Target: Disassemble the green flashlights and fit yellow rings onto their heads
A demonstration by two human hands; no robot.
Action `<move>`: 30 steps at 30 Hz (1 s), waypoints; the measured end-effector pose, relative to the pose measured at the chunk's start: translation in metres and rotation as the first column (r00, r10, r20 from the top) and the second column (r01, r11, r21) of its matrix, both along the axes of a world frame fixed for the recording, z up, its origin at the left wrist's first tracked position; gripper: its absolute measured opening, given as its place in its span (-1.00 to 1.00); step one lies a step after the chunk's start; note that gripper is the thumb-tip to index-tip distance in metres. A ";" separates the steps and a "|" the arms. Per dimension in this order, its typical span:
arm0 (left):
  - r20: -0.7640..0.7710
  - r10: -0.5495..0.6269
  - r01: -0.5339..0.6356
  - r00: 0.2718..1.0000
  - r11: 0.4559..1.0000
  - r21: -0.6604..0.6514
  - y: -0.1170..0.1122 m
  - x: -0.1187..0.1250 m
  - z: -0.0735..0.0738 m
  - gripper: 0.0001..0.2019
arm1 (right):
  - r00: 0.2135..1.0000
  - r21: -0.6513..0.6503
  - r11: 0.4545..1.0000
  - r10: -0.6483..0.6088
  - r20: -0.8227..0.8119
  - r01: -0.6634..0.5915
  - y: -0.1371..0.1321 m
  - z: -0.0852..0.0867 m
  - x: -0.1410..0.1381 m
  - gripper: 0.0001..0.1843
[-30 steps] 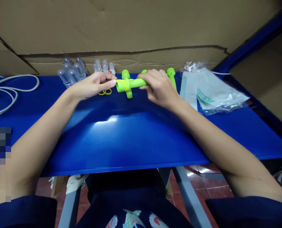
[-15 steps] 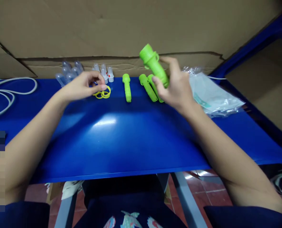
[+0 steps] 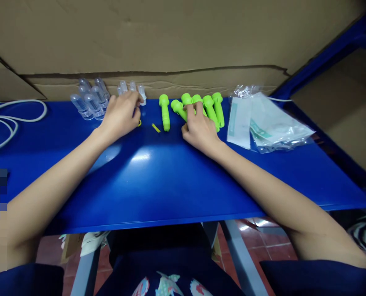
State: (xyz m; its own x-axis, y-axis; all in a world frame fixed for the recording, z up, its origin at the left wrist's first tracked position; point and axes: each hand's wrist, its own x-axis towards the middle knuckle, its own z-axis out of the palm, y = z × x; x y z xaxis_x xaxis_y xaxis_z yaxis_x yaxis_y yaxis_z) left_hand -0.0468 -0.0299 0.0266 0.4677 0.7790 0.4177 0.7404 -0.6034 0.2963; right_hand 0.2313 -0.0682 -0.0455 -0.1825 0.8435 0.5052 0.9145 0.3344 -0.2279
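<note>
My right hand (image 3: 200, 128) is over a row of bright green flashlight-shaped plastic tubes. Its fingers are closed around the leftmost tube of that row, a tilted green tube (image 3: 177, 107); the lower end is hidden under the hand. One more green tube (image 3: 164, 113) lies alone to the left. My left hand (image 3: 121, 112) reaches over small clear-domed pieces with white bases, such as the small domed piece (image 3: 142, 95) by its fingertips. Thumb and forefinger are apart. A bit of a yellow ring (image 3: 140, 123) peeks out below the left thumb.
Several clear plastic tubes (image 3: 93, 102) stand at the back left, beside a coiled white cable (image 3: 16, 119). A short yellow strip (image 3: 156, 128) lies mid-table. Clear plastic bags (image 3: 272, 123) with printed sheets sit at right. Cardboard (image 3: 170, 37) walls the back of the blue table (image 3: 170, 181).
My right hand has lowered the raised green tube to the row at the left. My left hand has moved right and covers most of the yellow rings. A yellow strip now shows separately.
</note>
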 end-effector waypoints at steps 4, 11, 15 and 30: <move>-0.133 0.041 -0.057 0.990 0.991 -0.118 0.000 0.044 0.005 -0.77 | 0.996 0.002 1.000 -0.003 0.084 0.003 -0.005 0.005 -0.011 -0.52; -0.226 -0.032 0.001 0.974 0.991 -0.134 -0.053 0.072 0.010 -0.67 | 0.997 0.056 0.998 0.019 0.069 -0.023 -0.007 0.006 -0.020 -0.60; -0.275 -0.244 0.195 0.930 0.962 -0.194 -0.104 0.073 -0.004 -0.37 | 0.997 0.156 0.986 0.061 0.038 -0.066 -0.002 0.001 -0.018 -0.63; -0.238 -0.502 0.397 0.831 0.836 -0.379 -0.148 0.093 -0.012 -0.85 | 0.992 0.075 0.993 0.079 0.098 -0.086 -0.014 0.013 -0.025 -0.61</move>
State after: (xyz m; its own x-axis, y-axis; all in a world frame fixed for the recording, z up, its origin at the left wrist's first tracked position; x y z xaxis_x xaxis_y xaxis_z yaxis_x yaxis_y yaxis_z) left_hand 0.0461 -0.1776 0.0150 0.8605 0.5084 -0.0331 0.4914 -0.8112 0.3170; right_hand 0.2065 -0.0825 -0.0326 -0.3001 0.7815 0.5470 0.8992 0.4232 -0.1113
